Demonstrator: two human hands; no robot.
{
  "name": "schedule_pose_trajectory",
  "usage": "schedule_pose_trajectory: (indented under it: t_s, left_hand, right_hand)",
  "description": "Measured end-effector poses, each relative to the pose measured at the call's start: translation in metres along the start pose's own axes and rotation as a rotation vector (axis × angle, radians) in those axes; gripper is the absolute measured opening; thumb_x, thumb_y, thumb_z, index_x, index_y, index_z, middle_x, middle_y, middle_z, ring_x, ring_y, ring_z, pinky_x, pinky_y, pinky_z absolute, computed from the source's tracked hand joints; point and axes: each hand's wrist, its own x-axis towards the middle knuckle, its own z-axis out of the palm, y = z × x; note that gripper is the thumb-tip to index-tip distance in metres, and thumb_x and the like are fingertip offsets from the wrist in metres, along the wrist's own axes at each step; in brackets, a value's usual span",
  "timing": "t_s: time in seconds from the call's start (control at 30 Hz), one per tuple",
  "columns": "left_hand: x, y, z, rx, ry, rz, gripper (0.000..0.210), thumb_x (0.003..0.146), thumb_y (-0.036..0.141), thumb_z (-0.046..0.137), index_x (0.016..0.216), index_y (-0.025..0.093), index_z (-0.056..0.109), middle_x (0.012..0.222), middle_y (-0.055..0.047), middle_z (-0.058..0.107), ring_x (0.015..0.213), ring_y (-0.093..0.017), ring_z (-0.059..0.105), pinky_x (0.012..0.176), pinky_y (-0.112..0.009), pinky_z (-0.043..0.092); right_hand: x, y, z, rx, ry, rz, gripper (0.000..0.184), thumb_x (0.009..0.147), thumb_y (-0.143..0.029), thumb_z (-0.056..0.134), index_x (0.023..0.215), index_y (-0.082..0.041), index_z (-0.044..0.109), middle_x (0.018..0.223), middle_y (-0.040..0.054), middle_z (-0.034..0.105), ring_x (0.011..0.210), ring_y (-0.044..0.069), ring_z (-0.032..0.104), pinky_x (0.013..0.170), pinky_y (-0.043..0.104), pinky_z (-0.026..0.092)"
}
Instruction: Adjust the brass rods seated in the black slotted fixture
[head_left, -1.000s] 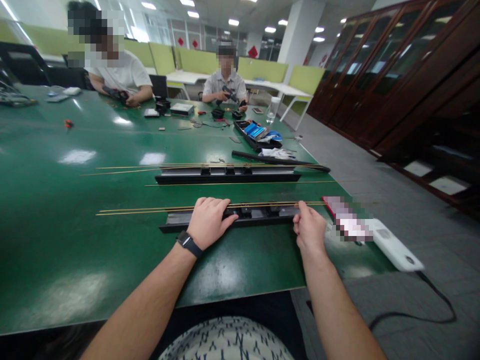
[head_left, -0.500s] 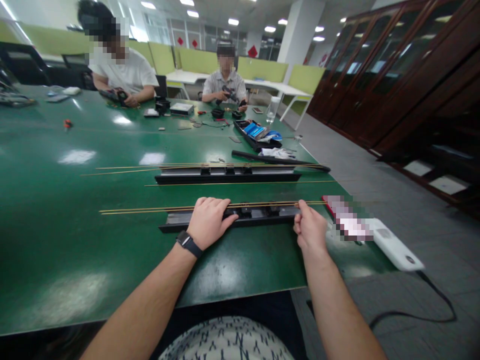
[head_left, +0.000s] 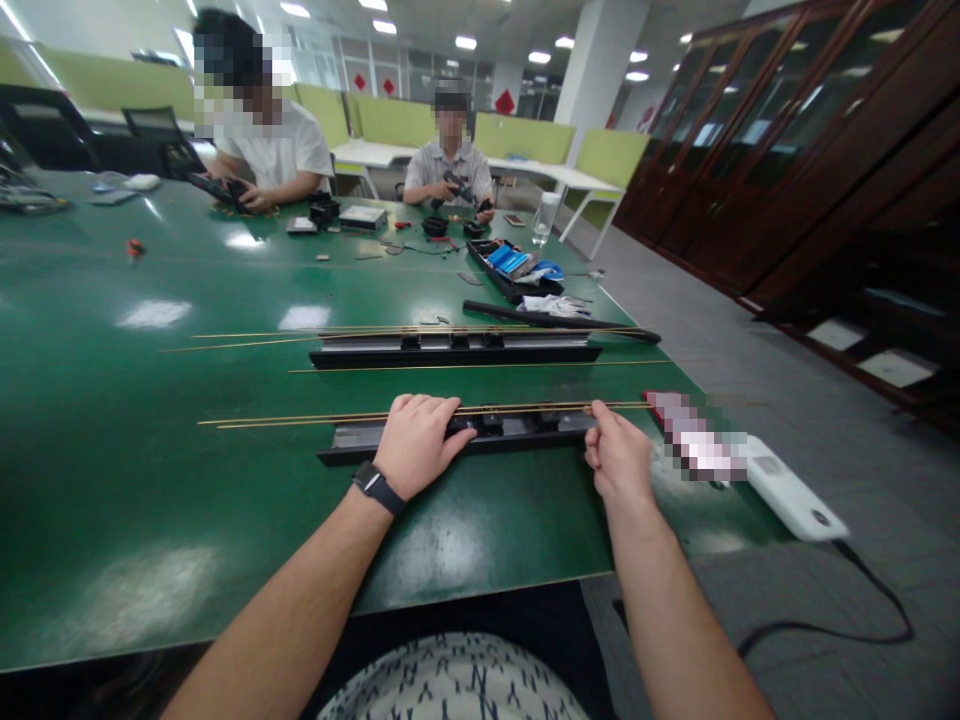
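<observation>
Across the near part of the table lies a black and silver rail, a long channel with black blocks set in it. Two thin gold-coloured rods run lengthwise along it and stick out past both ends. My left hand is wrapped over the rail left of its middle, thumb on the near side, and covers part of the rods. At the rail's right end, my right hand pinches a rod between thumb and forefinger, other fingers curled in. Which of the two rods it grips I cannot tell.
Beyond lies a second similar rail with rods along it. A black bar, a tray of parts and white gloves are farther back. A phone and white device lie right. Two people work across the table.
My right hand has shifted slightly left along the rods. One rod's left end has slid a little to the right. My left hand stays put. The person at the far left has leaned rightward.
</observation>
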Motion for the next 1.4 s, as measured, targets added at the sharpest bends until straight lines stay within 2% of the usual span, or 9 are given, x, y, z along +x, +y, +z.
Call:
schedule_pose_trajectory:
  t_s: [0.1,0.47,0.7,0.93,1.2,1.4]
  left_hand:
    - [0.0003,0.0001,-0.0001,0.000,0.001,-0.001,0.041,0.096,0.050,0.063,0.120,0.018,0.069,0.109,-0.012,0.076,0.101,-0.030,0.068,0.091,-0.046,0.044]
    - [-0.0001,0.0005,-0.0009,-0.004,-0.004,0.003,0.040,0.095,0.050,0.063,0.120,0.019,0.069,0.108,-0.012,0.077,0.102,-0.030,0.068,0.092,-0.046,0.042]
    - [0.0001,0.0010,-0.0018,0.003,-0.009,0.001,0.040,0.096,0.050,0.062,0.119,0.019,0.069,0.109,-0.012,0.076,0.103,-0.030,0.068,0.093,-0.045,0.042]
    - [-0.0001,0.0013,-0.0016,0.013,-0.010,0.001,0.042,0.096,0.051,0.061,0.120,0.018,0.069,0.110,-0.011,0.076,0.102,-0.030,0.067,0.092,-0.046,0.043]
    - [0.0005,0.0016,-0.0026,0.020,-0.017,-0.005,0.040,0.096,0.052,0.061,0.119,0.020,0.069,0.108,-0.011,0.077,0.101,-0.029,0.067,0.091,-0.045,0.043]
    - [0.0002,0.0012,-0.0017,0.018,-0.022,0.003,0.040,0.096,0.052,0.061,0.118,0.019,0.069,0.109,-0.011,0.076,0.101,-0.030,0.067,0.092,-0.045,0.042]
  right_hand:
    - [-0.0008,0.0004,0.0000,-0.002,-0.016,0.002,0.038,0.072,-0.047,0.084,0.083,-0.013,0.070,0.044,-0.0068,0.051,0.027,0.004,0.032,0.025,0.015,0.018]
    - [0.0028,0.0001,-0.0012,0.021,0.074,-0.004,0.036,0.077,-0.049,0.081,0.081,-0.016,0.065,0.045,-0.0072,0.052,0.027,0.005,0.035,0.025,0.016,0.021]
    - [0.0000,0.0006,-0.0003,-0.021,-0.003,0.001,0.038,0.073,-0.048,0.084,0.081,-0.014,0.068,0.043,-0.0071,0.050,0.027,0.004,0.032,0.025,0.016,0.019]
    - [0.0019,-0.0009,-0.0014,0.024,0.058,0.002,0.037,0.075,-0.048,0.082,0.082,-0.016,0.065,0.045,-0.0078,0.051,0.027,0.004,0.034,0.025,0.016,0.020]
    - [0.0002,-0.0002,-0.0013,-0.019,-0.002,0.000,0.038,0.073,-0.048,0.084,0.081,-0.016,0.066,0.044,-0.0069,0.051,0.027,0.005,0.033,0.025,0.016,0.019]
    - [0.0043,0.0017,-0.0036,0.035,0.066,-0.017,0.038,0.075,-0.049,0.083,0.079,-0.017,0.063,0.046,-0.0076,0.052,0.028,0.004,0.035,0.025,0.016,0.021]
